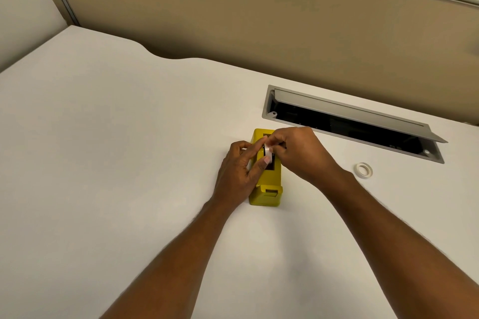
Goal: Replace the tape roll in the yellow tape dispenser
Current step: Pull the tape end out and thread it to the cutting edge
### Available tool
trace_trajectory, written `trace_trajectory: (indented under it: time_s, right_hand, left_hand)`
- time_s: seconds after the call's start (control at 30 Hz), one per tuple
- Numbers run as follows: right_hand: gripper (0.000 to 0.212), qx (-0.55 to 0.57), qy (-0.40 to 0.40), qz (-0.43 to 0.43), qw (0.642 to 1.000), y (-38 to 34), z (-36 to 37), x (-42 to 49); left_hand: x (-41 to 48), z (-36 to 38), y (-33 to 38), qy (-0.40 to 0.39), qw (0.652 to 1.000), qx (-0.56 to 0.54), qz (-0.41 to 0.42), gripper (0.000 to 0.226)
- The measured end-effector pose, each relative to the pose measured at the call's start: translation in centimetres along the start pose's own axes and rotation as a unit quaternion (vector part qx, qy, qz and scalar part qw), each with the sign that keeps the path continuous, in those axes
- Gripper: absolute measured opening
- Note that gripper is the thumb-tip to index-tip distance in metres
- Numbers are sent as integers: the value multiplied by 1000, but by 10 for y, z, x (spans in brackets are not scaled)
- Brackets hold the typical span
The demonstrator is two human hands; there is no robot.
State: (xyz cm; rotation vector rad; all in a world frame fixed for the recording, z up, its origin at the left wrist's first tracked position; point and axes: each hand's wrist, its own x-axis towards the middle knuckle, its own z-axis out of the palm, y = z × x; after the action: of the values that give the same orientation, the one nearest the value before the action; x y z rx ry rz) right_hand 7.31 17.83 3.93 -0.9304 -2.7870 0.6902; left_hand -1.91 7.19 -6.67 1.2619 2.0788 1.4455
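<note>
Left fingers: the left hand (239, 171) was curled against the left side of the dispenser, its thumb and fingertips pinching the roll from that side; grip closed on the roll.
Right fingers: the right hand (298, 153) gripped the same roll from the right and above; fingertips closed on its rim.
Tape roll: the white tape roll (268, 154) stood on edge, held between both hands directly over the open well; whether it touched the well could not be told.
Dispenser: the yellow tape dispenser (267, 189) sat flat on the white desk (103, 163), cutter end toward the person; it was steadied only by the left hand resting on it.
Second roll: a spare roll (363, 170) lay flat on the desk, well apart to the right; which roll was the new one could not be told.
Risk, misalignment: a tilted roll would likely jam against the well sides.
Risk, slip: downward force could tip or slide the dispenser.
Risk, orientation: a reversed roll would likely feed away from the cutter.
</note>
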Motion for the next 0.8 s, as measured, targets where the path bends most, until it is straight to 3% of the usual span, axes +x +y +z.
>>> trace_trajectory:
  time_s: [0.8]
  right_hand:
    - [19,-54,-29,15,998,-8,-4,1]
  left_hand:
    - [-1,1,-1,0,1000,10,5,56]
